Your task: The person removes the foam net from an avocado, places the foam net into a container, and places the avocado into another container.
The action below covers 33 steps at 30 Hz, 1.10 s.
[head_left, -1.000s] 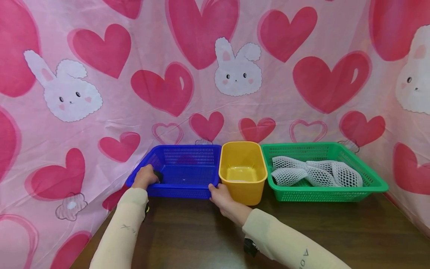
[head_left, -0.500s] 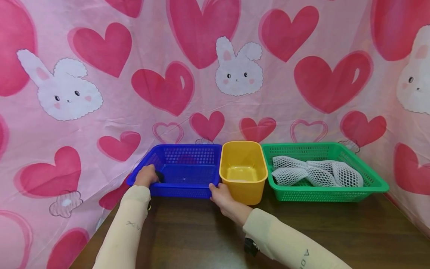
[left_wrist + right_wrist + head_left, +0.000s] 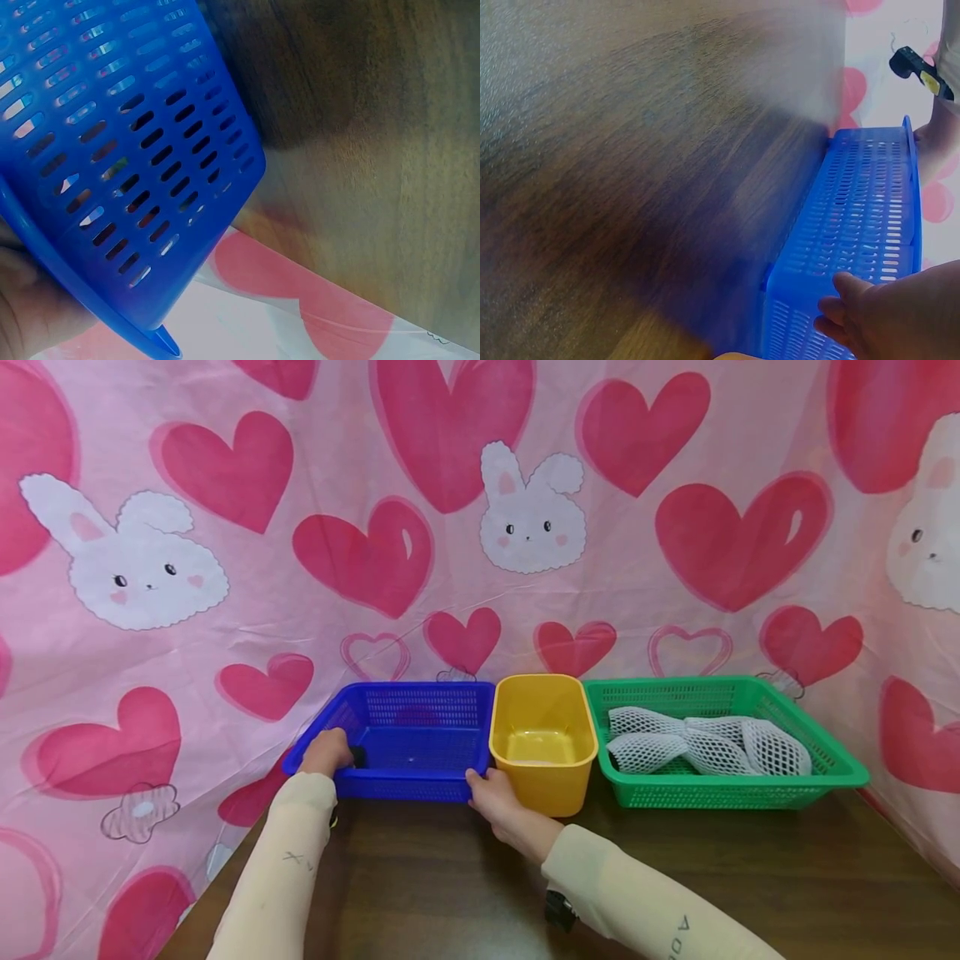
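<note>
The blue basket [image 3: 420, 787] stands at the left on the table, with slotted walls. My left hand [image 3: 326, 752] reaches over its front-left rim, fingers down inside and mostly hidden. Just beyond these fingers shows a small dark object [image 3: 359, 757], which the hand appears to hold; its kind is not clear. In the left wrist view, part of the left hand [image 3: 30, 307] lies behind the basket's rim [image 3: 67, 277]. My right hand [image 3: 495, 797] grips the basket's front-right corner. In the right wrist view, the right hand's fingers [image 3: 832, 307] lie against the outer wall.
A yellow bin [image 3: 543, 785] stands close against the blue basket's right side. Right of it, a green basket [image 3: 705, 797] holds several white foam net sleeves [image 3: 712, 747]. All stand on a dark wooden table [image 3: 442, 877] before a pink heart-and-bunny cloth [image 3: 465, 585].
My left hand and the dark object have shifted slightly to the right. The right hand keeps its place at the basket's corner. The bins stay where they were.
</note>
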Tool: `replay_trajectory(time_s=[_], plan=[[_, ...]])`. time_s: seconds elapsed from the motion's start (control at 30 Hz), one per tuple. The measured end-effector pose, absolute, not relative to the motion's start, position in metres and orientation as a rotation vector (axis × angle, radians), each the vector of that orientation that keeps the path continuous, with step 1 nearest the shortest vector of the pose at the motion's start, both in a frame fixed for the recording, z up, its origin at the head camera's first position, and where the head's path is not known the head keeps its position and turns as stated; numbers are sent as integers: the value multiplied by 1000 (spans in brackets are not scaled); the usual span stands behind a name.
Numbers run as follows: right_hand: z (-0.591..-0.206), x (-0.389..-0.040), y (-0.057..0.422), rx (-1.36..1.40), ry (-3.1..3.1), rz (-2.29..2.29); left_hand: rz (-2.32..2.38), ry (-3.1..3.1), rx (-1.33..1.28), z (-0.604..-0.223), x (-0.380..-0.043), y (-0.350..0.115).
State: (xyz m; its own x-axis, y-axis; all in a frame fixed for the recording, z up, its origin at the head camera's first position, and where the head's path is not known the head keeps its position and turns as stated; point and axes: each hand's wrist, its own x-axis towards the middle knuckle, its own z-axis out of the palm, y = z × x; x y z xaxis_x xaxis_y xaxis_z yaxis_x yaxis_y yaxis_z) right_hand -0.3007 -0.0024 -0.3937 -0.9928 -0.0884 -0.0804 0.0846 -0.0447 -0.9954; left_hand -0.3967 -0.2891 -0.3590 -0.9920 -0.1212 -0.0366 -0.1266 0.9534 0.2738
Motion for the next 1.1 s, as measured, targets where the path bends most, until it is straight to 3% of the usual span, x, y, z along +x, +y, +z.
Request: replay_trajectory(time_s=[1.1], plan=[[-395, -300, 3, -35, 2074, -2179, 416, 3134, -76, -351, -391, -290]])
